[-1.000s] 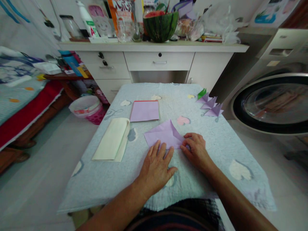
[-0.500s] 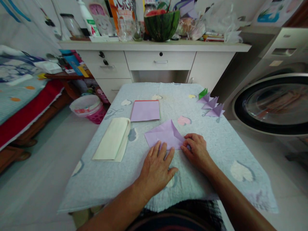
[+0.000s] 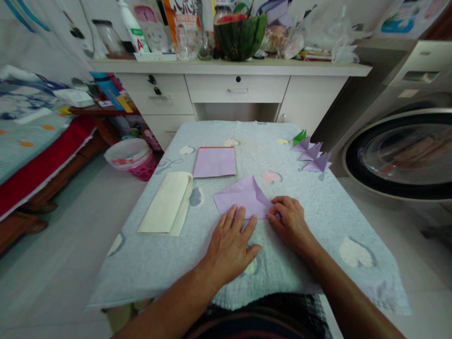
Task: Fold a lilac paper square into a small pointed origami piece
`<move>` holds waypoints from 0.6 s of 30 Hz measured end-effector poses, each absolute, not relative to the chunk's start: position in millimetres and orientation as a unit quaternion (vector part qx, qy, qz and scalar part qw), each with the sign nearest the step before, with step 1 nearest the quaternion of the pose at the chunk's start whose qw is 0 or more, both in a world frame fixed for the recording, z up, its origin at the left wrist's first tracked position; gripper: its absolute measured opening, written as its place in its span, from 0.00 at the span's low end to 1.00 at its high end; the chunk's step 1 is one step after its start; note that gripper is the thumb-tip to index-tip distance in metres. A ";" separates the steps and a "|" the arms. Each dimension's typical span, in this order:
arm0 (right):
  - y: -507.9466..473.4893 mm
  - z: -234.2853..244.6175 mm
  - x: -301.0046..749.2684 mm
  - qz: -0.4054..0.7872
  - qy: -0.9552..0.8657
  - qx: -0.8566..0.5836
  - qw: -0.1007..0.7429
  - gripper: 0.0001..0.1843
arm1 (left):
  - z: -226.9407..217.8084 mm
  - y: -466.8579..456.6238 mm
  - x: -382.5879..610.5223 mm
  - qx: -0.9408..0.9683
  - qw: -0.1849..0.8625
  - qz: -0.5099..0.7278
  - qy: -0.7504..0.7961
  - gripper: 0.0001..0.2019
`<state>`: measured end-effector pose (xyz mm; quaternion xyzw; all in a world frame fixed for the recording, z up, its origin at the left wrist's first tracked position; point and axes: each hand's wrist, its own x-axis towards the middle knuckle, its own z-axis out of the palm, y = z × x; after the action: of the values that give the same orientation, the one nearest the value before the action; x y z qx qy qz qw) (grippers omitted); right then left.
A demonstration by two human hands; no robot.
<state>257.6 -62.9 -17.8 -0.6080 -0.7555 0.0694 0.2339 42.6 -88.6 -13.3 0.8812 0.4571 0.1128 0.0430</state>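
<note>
at the near edge of the cloth-covered table (image 3: pixel 151 263) two bare forearms reach in; the left hand (image 3: pixel 229 247) lies palm down, fingers spread, its fingertips resting on the near edge of the folded purple paper (image 3: pixel 243 194); the right hand (image 3: pixel 288 216) is curled at that paper's right corner, thumb and forefinger against it, though whether they pinch it i cannot tell; the hands are near each other but not touching; the paper lies around the middle of the table, one peak pointing away from the person and a slanting flap to the right of that peak; to the left is a cream folded sheet (image 3: pixel 164 202), doubled over on itself; a little farther off, a flat purple square (image 3: pixel 214 162) shows a red line along its far edge and a sliver of green at its right; near the far right corner three pointed purple pieces (image 3: pixel 318 163) stand in a row, with a green piece (image 3: pixel 299 137) at the far end; a pink bin (image 3: pixel 144 167) stands on the floor to the left, a washing machine (image 3: pixel 406 150) to the right; beyond, a white drawer unit (image 3: pixel 238 89) carries a cut watermelon (image 3: pixel 240 40), a white bottle (image 3: pixel 133 30) and an orange packet (image 3: pixel 181 21).
</note>
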 end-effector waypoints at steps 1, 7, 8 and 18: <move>-62.8 -18.3 257.7 0.069 -0.756 -0.608 0.234 0.06 | -13.6 -88.7 42.5 0.881 0.042 0.115 0.457 0.32; -62.6 -20.9 258.4 0.066 -0.753 -0.610 0.236 0.06 | -13.3 -89.1 42.4 0.880 0.041 0.112 0.460 0.32; -62.7 -21.2 258.5 0.065 -0.753 -0.610 0.237 0.06 | -13.1 -89.0 42.4 0.879 0.042 0.111 0.461 0.32; -62.9 -21.6 257.8 0.065 -0.749 -0.617 0.235 0.07 | -12.4 -88.6 42.6 0.878 0.056 0.108 0.463 0.32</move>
<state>257.8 -62.9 -21.6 -0.6168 -0.7485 0.0651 0.2347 42.6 -88.6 -12.4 0.8778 0.4633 0.1079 0.0558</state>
